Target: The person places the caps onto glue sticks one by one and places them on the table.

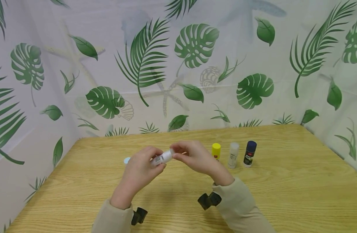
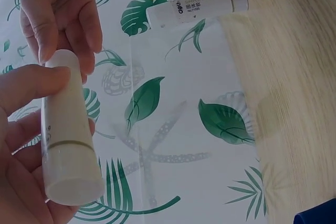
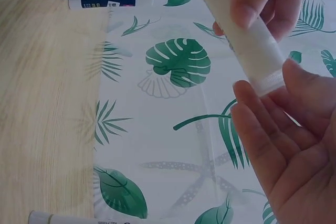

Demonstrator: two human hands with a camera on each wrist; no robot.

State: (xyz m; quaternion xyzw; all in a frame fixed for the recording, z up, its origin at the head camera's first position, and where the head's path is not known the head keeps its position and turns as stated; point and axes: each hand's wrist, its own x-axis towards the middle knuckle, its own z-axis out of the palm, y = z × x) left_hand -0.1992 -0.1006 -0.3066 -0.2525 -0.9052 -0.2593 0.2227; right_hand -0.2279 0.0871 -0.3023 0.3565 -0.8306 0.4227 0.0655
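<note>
In the head view my left hand (image 1: 143,166) grips a white glue stick (image 1: 163,157) by its body, tilted up to the right. My right hand (image 1: 193,155) pinches the raised end between thumb and fingertips. The right wrist view shows that end as a clear, ridged base (image 3: 270,83), with the right hand (image 3: 299,140) around it and the left thumb along the barrel. The left wrist view has the cap end (image 2: 73,177) of the glue stick nearest the camera, with a seam line above it.
To the right stand a yellow glue stick (image 1: 216,150), a white one (image 1: 233,156) and one with a dark blue cap (image 1: 250,153). Behind my left hand a light blue round top (image 1: 126,160) peeks out. A leaf-print cloth (image 1: 164,106) hangs behind the wooden table (image 1: 178,207).
</note>
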